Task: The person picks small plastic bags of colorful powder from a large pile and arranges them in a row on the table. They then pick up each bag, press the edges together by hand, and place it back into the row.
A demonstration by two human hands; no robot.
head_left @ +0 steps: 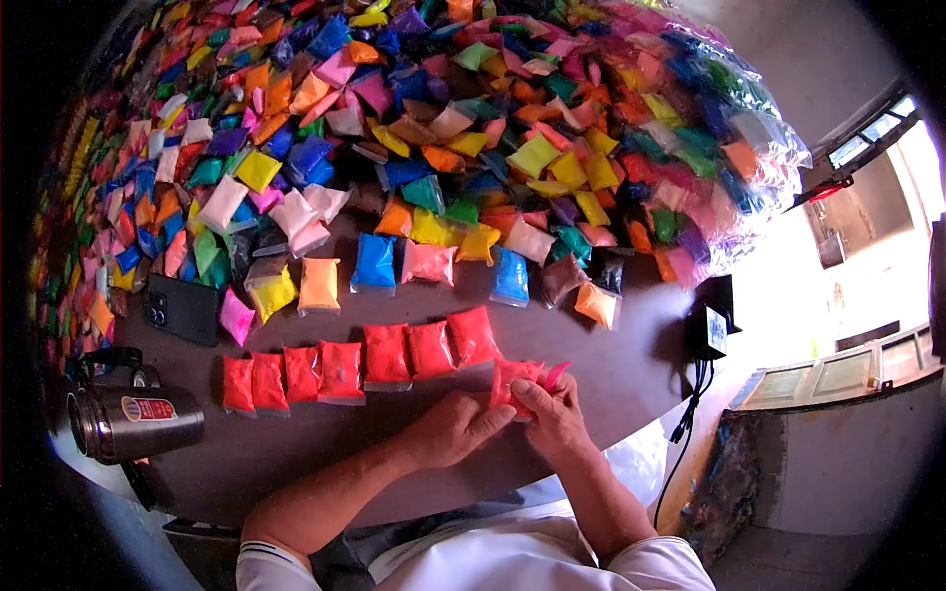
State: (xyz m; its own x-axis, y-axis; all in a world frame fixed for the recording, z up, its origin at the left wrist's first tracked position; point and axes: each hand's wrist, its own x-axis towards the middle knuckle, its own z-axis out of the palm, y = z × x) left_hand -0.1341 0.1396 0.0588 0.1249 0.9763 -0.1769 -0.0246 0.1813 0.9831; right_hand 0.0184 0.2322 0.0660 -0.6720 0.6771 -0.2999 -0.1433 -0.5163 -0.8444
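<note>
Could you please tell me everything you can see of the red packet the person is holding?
The red packet is a small clear plastic pouch filled with bright red powder or paste. It sits just above the brown table, at the right end of a row of seven similar red packets. Both hands grip it: the left hand from the left and below, the right hand over its lower right side, thumb on top. A corner sticks up at its right. It looks crumpled, and its lower part is hidden by fingers.

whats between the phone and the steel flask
Nothing: in the head view, only bare brown table lies between the phone and the steel flask.
</note>
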